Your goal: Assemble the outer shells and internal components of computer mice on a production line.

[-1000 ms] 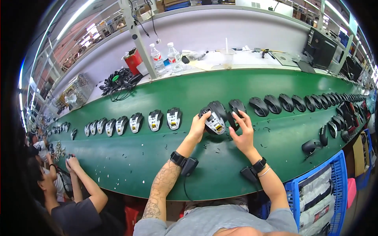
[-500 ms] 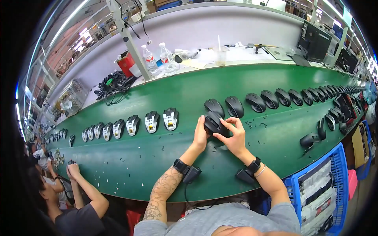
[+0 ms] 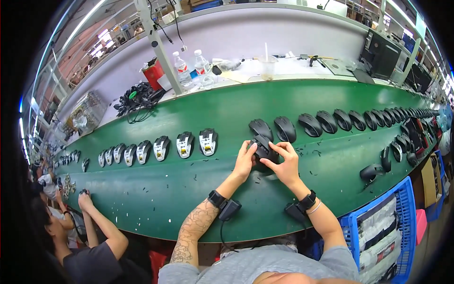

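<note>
A green worktop point(image 3: 151, 189) spans the view. Toward its left end, at the near edge, is a co-worker point(image 3: 94, 260); a blue crate point(image 3: 409, 236) stands off the near edge, to the right. The left hand point(image 3: 244, 161) and right hand point(image 3: 286, 165) together grasp a mouse point(image 3: 265, 150) from both sides, over the middle of the worktop. Just beyond them, black mice point(image 3: 285, 128) run in a row toward the far right corner; half-white mice point(image 3: 208, 143) line up toward the left end. Small black bits point(image 3: 316, 151) lie scattered nearer the near edge.
</note>
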